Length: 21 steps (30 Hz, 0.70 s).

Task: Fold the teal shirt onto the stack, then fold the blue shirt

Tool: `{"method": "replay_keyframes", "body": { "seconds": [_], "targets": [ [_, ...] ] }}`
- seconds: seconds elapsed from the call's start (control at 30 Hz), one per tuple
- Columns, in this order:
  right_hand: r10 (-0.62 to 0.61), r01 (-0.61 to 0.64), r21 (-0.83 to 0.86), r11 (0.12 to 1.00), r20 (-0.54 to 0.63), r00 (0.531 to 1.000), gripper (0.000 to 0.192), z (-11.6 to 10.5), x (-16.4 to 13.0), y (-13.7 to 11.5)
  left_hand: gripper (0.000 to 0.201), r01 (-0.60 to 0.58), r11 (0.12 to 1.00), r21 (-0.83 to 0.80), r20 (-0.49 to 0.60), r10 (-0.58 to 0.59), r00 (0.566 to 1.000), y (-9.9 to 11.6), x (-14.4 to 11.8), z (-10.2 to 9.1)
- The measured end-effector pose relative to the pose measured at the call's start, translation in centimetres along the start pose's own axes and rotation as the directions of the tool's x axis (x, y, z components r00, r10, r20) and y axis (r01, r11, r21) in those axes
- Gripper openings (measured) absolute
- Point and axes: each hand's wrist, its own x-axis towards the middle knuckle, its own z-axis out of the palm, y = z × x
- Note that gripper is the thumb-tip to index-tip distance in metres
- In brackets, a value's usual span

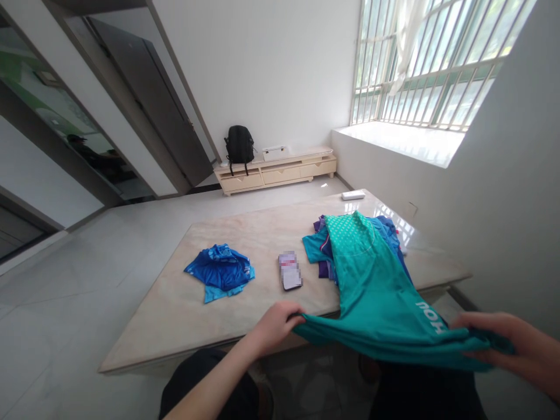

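In a white-walled room, we are working at a pale, stone-patterned table [258,233]; clock positions are being taken from the centre of our view. At six o'clock, our left hand [277,324] is pinching one corner of a green shirt [371,286]. At four o'clock, our right hand [503,344] is gripping the opposite corner, and the gathered edge is stretching between the two. The shirt is lying at four o'clock, its near part hanging past the table edge and its far, dotted part resting on a pile of blue and purple garments [387,226]. At six o'clock, beyond the left hand, a phone-shaped object [290,271] is lying flat, its face blurred. At eight o'clock, a crumpled blue garment [223,268] is resting apart. A white device [353,195] is sitting at three. Farther off, a low cabinet [282,177] is standing at twelve, bearing a black backpack [240,144] at eleven; a barred window [431,76] is admitting light at two.
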Motion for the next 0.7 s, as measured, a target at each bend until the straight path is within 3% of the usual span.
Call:
{"method": "replay_keyframes", "body": {
  "seconds": [0.03,0.1,0.13,0.23,0.33,0.4,0.47,0.5,0.6,0.7],
  "targets": [
    [-0.014,0.007,0.043,0.999,0.173,0.985,0.022,-0.9,2.9,-1.7,0.016,-0.003,1.0,0.001,-0.027,0.003,1.0,0.0,1.1,-0.6],
    [-0.08,0.07,0.046,0.996,0.243,0.967,0.028,-2.8,10.1,-4.5,0.016,-0.013,1.0,0.011,-0.094,0.014,0.996,-0.1,4.2,-2.4],
    [-0.113,0.115,0.001,0.993,0.188,0.976,0.037,-3.7,14.1,-5.4,0.017,-0.012,1.0,0.022,-0.135,0.015,0.991,-0.2,6.1,-3.5],
    [-0.09,0.088,-0.135,0.987,-0.008,0.996,0.053,-6.0,25.5,-6.6,0.023,0.02,0.997,0.078,-0.317,0.006,0.948,-0.2,12.0,-6.9],
    [-0.075,0.044,-0.162,0.986,-0.189,0.979,0.054,-6.4,32.2,-6.4,0.028,0.058,0.988,0.143,-0.481,0.018,0.876,0.1,15.7,-8.8],
    [-0.095,0.044,-0.143,0.989,-0.368,0.925,0.042,-4.5,32.7,-5.9,0.029,0.049,0.982,0.181,-0.516,0.053,0.855,0.1,15.6,-8.1],
    [-0.116,0.073,-0.101,0.992,-0.547,0.829,0.029,-0.4,30.4,-5.0,0.029,0.017,0.977,0.212,-0.493,0.092,0.865,-0.4,13.3,-5.9],
    [-0.118,0.084,-0.085,0.993,-0.569,0.814,0.028,2.2,28.5,-4.5,0.027,0.001,0.975,0.223,-0.464,0.105,0.88,-1.0,11.6,-4.5],
    [-0.12,0.107,-0.056,0.993,-0.504,0.855,0.024,10.3,21.9,-2.8,0.017,0.008,0.974,0.226,-0.382,0.081,0.92,-4.2,5.4,-0.4],
    [-0.109,0.108,-0.031,0.994,-0.486,0.867,0.027,15.3,17.5,-1.7,0.02,0.177,0.965,0.193,-0.462,-0.069,0.884,-8.4,0.5,1.6]
  ]
}}
